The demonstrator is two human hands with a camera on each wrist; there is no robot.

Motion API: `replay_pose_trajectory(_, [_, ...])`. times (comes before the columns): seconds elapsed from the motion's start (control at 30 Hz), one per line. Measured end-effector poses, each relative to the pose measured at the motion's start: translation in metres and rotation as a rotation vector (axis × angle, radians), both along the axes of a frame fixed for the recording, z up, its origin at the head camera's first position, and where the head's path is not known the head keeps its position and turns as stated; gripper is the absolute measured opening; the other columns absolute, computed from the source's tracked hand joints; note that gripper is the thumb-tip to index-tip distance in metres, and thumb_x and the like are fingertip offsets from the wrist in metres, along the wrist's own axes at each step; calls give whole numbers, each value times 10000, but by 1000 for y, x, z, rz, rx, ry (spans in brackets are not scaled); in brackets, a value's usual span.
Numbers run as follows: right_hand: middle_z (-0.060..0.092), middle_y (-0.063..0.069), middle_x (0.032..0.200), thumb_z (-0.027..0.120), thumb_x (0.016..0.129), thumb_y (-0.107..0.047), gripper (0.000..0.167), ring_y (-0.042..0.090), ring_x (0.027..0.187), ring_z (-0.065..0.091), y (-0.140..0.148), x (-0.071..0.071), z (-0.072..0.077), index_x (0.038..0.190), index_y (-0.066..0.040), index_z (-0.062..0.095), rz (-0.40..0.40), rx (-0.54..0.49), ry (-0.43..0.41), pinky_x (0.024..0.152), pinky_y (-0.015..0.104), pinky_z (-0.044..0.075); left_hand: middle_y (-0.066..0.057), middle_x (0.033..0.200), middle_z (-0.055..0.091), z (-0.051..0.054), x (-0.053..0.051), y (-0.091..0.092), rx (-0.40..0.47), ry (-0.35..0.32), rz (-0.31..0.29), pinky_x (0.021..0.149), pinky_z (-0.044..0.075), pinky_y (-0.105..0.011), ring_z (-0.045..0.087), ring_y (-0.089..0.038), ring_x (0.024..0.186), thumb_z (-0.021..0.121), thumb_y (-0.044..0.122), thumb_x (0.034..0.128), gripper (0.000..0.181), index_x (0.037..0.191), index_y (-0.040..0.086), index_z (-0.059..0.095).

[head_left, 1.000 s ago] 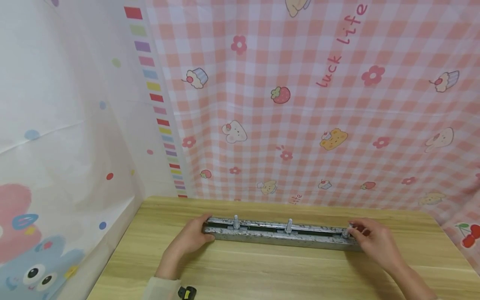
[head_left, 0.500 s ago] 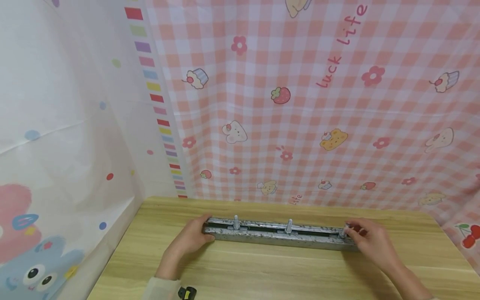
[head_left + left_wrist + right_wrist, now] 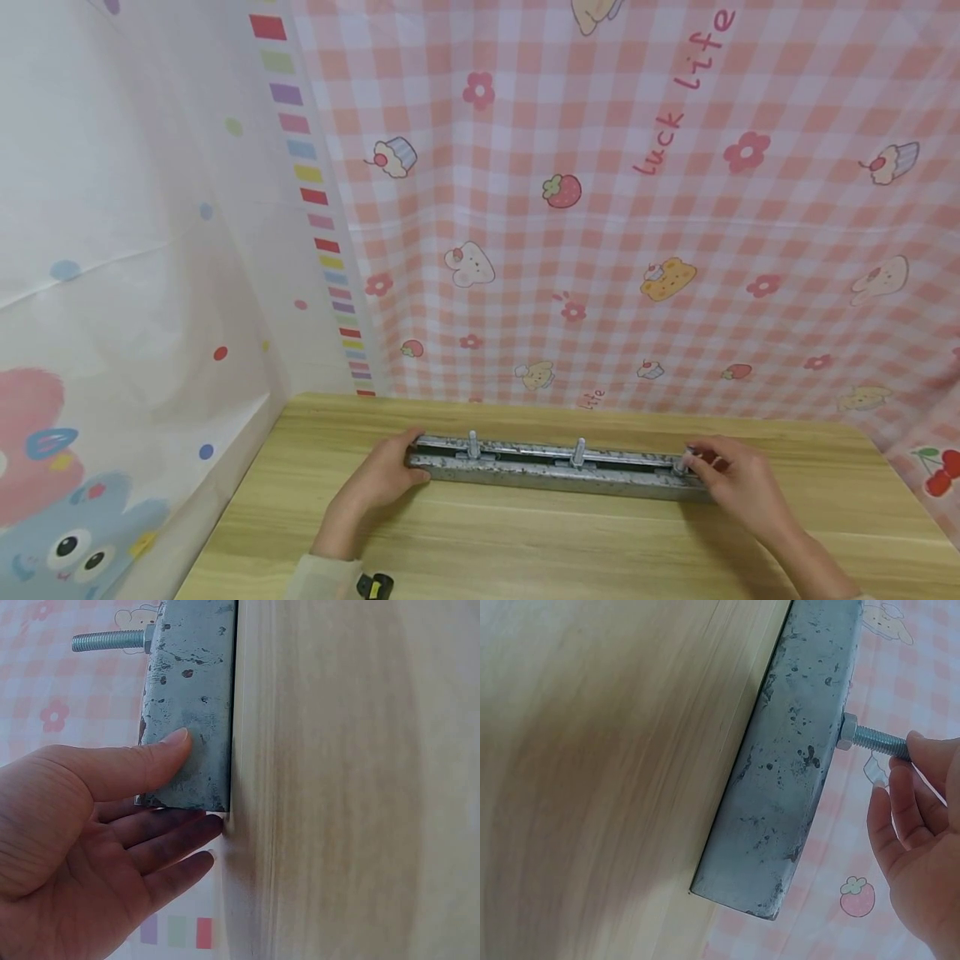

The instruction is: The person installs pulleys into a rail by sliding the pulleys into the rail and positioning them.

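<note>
A grey, scuffed steel channel lies lengthwise across the table, its slot facing up. My left hand grips its left end; in the left wrist view the thumb lies on the front face while the other fingers reach behind and past the end. Two threaded bolts, the left one and the middle one, stand upright in the slot. Near the channel's right end, my right hand pinches the tip of a third bolt. A hex nut sits at that bolt's base.
The wood-grain table bears the channel near its back edge. Behind it hangs a pink checked cloth, with a white dotted cloth at the left. A small black and yellow object shows beside the left sleeve.
My right hand has shifted slightly left, and the bolt it pinches has slid left along the slot with it. The left hand, the channel and the other two bolts stay put.
</note>
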State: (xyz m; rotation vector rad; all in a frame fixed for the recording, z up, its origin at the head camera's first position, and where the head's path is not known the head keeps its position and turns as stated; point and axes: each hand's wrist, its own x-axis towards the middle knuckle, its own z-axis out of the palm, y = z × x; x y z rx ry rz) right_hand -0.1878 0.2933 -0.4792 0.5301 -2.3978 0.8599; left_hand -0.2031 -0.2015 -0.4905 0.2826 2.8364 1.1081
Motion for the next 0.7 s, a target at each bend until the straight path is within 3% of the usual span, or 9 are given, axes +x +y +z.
replay_pose_trajectory(0.4, [715,-5,832,819,796,132,249,-3,738,586,-6,0,1,1004,2,776,-5,3,-33,627,109,495,-275,1415,599,0,0,0,2,-5,2,1100,465,-573,563,-437,1321,829,37,881,678,1475,-76,523])
replay_pose_trajectory(0.7, [698,-18,793,839,749,156,279,-6,703,581,-10,-3,-3,963,-10,773,25,-17,35,609,96,489,-277,1409,603,-1,0,-1,4,-2,3,1107,458,-572,565,-434,1318,830,32,875,676,1470,-76,527])
